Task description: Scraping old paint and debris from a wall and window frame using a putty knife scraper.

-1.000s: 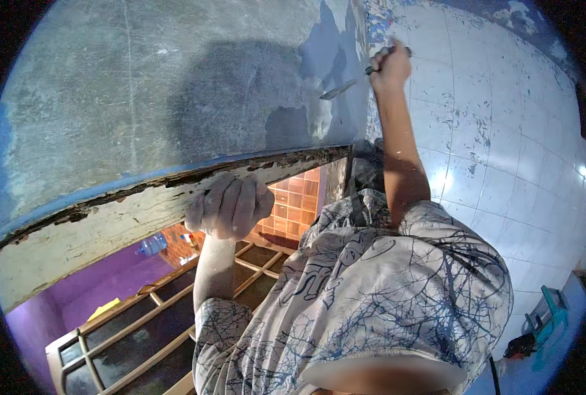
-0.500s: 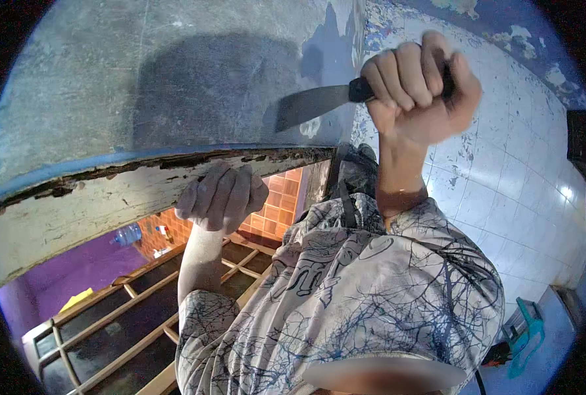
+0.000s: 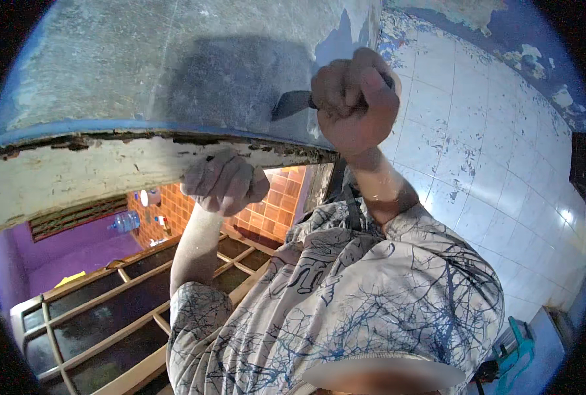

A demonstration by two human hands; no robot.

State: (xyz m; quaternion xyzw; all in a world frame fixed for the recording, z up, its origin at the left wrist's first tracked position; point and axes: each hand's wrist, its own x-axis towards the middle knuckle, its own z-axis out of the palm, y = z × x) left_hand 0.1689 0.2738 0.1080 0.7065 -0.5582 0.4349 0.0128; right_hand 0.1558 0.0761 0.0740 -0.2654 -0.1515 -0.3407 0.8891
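Observation:
My right hand is closed in a fist round the handle of a scraper. Its dark, flared blade points left, in front of the grey, scraped wall; whether the blade touches it, I cannot tell. Most of the handle is hidden in my fingers. Lower and to the left, my left hand has its fingers curled over a worn, cream-painted wooden beam. Along the beam's upper side, the wood is broken and dark beneath a blue painted strip.
Paint flakes lie scattered on the white tiled floor at right. A teal plastic object stands lower right. Below the beam are a wood-framed glass-paned door, a blue water bottle and orange tiles.
My right hand has come left and slightly down with the scraper. My left hand keeps its grip on the beam. The view has shifted a little.

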